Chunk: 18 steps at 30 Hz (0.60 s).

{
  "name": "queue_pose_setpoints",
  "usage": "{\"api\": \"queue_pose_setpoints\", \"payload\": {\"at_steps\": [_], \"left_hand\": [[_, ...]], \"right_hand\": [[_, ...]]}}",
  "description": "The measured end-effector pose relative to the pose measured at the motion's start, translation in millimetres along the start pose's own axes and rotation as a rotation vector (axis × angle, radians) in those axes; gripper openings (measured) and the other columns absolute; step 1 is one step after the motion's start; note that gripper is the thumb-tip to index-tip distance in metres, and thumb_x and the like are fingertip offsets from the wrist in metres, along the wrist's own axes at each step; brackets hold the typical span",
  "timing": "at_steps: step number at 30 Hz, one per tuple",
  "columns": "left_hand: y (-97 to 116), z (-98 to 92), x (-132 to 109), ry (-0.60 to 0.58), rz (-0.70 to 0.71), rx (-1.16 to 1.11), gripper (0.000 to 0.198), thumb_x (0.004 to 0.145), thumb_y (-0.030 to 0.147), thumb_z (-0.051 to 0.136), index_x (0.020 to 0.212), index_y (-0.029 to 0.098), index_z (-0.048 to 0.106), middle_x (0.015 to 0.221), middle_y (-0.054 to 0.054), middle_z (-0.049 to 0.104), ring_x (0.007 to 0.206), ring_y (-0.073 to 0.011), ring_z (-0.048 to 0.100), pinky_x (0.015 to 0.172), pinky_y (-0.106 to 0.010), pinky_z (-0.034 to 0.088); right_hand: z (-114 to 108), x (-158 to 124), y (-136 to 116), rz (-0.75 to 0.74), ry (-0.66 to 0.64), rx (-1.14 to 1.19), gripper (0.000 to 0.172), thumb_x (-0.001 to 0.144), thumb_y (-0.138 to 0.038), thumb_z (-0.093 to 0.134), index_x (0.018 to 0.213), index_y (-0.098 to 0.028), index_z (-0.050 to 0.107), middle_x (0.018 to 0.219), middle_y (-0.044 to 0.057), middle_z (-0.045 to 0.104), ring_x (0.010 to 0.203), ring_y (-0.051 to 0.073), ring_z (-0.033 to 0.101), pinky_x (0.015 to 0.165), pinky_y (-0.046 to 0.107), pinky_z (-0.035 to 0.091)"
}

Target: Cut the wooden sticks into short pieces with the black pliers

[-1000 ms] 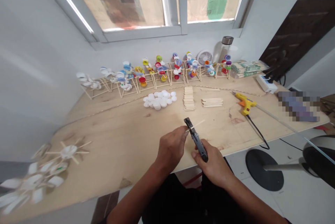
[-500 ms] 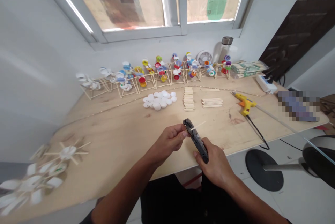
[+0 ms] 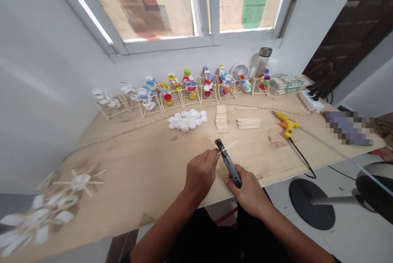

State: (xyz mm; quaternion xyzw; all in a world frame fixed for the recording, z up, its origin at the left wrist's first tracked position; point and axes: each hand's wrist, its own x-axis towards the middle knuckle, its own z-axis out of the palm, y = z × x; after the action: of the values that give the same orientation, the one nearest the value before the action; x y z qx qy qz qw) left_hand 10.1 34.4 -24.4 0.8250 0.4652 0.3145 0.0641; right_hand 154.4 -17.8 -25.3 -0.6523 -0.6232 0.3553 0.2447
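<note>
My right hand (image 3: 250,191) is wrapped round the handles of black cutting pliers (image 3: 227,163), whose jaws point up and away from me. My left hand (image 3: 201,173) pinches one end of a thin wooden stick (image 3: 229,146) that lies across the jaws. Both hands hover over the near edge of the plywood table (image 3: 138,164). The stick's free end juts to the right of the jaws.
White bottle caps (image 3: 188,118) and two stacks of cut sticks (image 3: 221,118) (image 3: 248,123) lie mid-table. A row of stick-and-cap models (image 3: 184,87) lines the wall. A yellow glue gun (image 3: 286,123) lies right. White cap wheels (image 3: 79,180) sit at the left.
The view tilted slightly. My left hand turned back, and the pliers swung from broadside to edge-on; the stick stays across the jaws.
</note>
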Motion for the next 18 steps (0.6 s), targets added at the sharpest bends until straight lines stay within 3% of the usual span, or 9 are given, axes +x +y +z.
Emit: {"api": "queue_pose_setpoints", "payload": {"at_steps": [3,7,13,18], "left_hand": [[-3.2,-2.1,3.0,-0.041,0.014,-0.074,0.025,0.088,0.025,0.032,0.092,0.016,0.054,0.076,-0.005,0.062,0.067,-0.0139,0.057,0.06,-0.022,0.042],[-4.0,-15.2,9.9,-0.184,-0.086,-0.254,0.023,0.087,0.028,0.032,0.09,0.018,0.052,0.073,-0.003,0.059,0.065,-0.013,0.055,0.059,-0.022,0.04],[-6.8,-26.5,20.0,-0.329,-0.266,-0.585,0.024,0.084,0.033,0.038,0.074,0.016,0.052,0.054,0.005,0.04,0.049,-0.0081,0.036,0.049,-0.02,0.032],[-9.9,-23.8,25.5,-0.433,-0.398,-0.806,0.026,0.082,0.035,0.04,0.075,0.013,0.053,0.05,0.008,0.027,0.042,-0.0058,0.023,0.041,-0.018,0.022]], "right_hand": [[-0.4,1.5,-1.6,-0.001,-0.024,0.027,0.008,0.077,-0.028,0.05,0.075,-0.019,0.05,0.071,0.002,0.061,0.068,0.017,0.056,0.061,0.024,0.035],[-1.5,1.8,-4.0,-0.013,-0.019,0.015,0.008,0.076,-0.027,0.05,0.078,-0.019,0.05,0.072,0.002,0.061,0.069,0.017,0.056,0.062,0.024,0.035],[-1.2,3.1,-4.4,-0.027,-0.019,-0.024,0.01,0.076,-0.027,0.05,0.08,-0.018,0.051,0.07,0.002,0.06,0.066,0.016,0.054,0.06,0.024,0.034],[1.7,4.4,-1.8,-0.016,0.004,-0.059,0.009,0.077,-0.028,0.049,0.077,-0.019,0.05,0.066,0.001,0.058,0.062,0.016,0.054,0.057,0.023,0.033]]}}
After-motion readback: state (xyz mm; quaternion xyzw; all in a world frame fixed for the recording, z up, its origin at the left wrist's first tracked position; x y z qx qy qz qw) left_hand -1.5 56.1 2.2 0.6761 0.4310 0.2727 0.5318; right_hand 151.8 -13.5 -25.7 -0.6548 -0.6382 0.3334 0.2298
